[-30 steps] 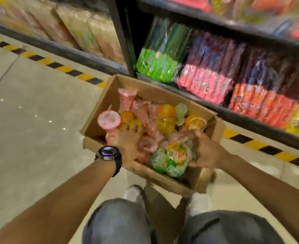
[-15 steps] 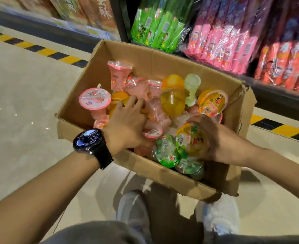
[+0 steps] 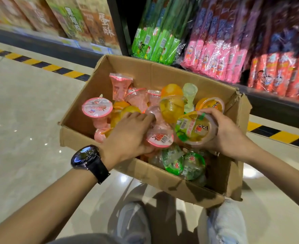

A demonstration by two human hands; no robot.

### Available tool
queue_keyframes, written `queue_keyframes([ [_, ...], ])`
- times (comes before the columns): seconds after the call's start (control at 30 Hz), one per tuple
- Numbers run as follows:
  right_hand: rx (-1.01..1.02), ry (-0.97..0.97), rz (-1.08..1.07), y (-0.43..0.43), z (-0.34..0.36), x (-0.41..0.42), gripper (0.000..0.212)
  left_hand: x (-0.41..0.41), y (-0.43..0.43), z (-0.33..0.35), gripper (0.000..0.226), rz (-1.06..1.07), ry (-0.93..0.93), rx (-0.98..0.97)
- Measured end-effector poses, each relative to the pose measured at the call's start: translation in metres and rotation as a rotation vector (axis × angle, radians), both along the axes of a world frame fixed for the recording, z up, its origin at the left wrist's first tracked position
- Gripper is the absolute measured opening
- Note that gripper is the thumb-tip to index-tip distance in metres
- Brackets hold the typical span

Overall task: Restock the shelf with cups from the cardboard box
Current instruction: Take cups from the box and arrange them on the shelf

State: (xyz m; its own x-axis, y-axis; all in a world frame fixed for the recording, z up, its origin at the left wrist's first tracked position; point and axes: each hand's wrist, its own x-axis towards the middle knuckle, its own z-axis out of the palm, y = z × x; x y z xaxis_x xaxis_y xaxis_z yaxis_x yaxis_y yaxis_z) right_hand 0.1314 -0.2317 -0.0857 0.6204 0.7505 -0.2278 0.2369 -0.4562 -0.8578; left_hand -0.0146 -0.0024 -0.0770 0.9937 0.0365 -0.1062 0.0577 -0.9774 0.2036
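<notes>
Cardboard box [image 3: 164,77] sits low, just before shelf [image 3: 277,110], probably to keep reach short. Cups heaped loose inside. Right hand [image 3: 228,135] grips yellow-green cup [image 3: 195,128] by rim, apparently for lift-out. Left hand [image 3: 128,136] curls fingers round pink cup [image 3: 160,136] in pile.

We stand in a shop aisle: packaged snacks [image 3: 213,48] fill shelving [image 3: 275,106] across the frame's top, hazard tape [image 3: 44,65] edging it.

Single head-worn wide-angle view. Looks forward and steeply down, close above the box [image 3: 164,74]; shelf [image 3: 272,106] runs across the top right, floor [image 3: 22,111] at left, shoes [image 3: 132,224] at the bottom edge.
</notes>
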Motion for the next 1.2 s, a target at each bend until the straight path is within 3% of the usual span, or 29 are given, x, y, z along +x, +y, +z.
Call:
queue_keyframes([
  [0.07,0.077,0.095,-0.091,0.001,0.004,0.001,0.088,-0.001,-0.006,0.0,0.067,0.001,-0.054,-0.12],
  [0.17,0.122,0.086,-0.215,0.003,0.004,0.003,0.095,0.003,-0.014,0.002,0.07,0.052,-0.12,-0.364],
  [0.27,0.172,0.059,-0.325,0.005,0.005,0.002,0.093,0.016,-0.024,0.004,0.086,0.189,-0.145,-0.63],
  [0.33,0.215,0.047,-0.395,0.005,0.007,0.004,0.092,0.025,-0.027,0.001,0.092,0.268,-0.208,-0.729],
  [0.43,0.268,0.03,-0.491,0.006,0.021,0.011,0.09,0.035,-0.025,0.007,0.081,0.381,-0.296,-0.881],
  [0.57,0.308,0.041,-0.535,0.008,0.066,0.023,0.077,0.047,-0.024,0.052,0.079,0.46,-0.452,-0.927],
  [0.87,0.372,0.119,-0.655,-0.01,0.26,0.012,0.073,0.058,-0.04,0.258,0.083,0.509,-0.572,-0.94],
  [1.0,0.398,0.095,-0.738,-0.02,0.391,-0.006,0.07,0.051,-0.054,0.387,0.083,0.452,-0.573,-0.921],
  [1.2,0.496,0.027,-0.857,-0.031,0.601,-0.04,0.057,0.046,-0.077,0.601,0.079,0.37,-0.561,-1.06],
])
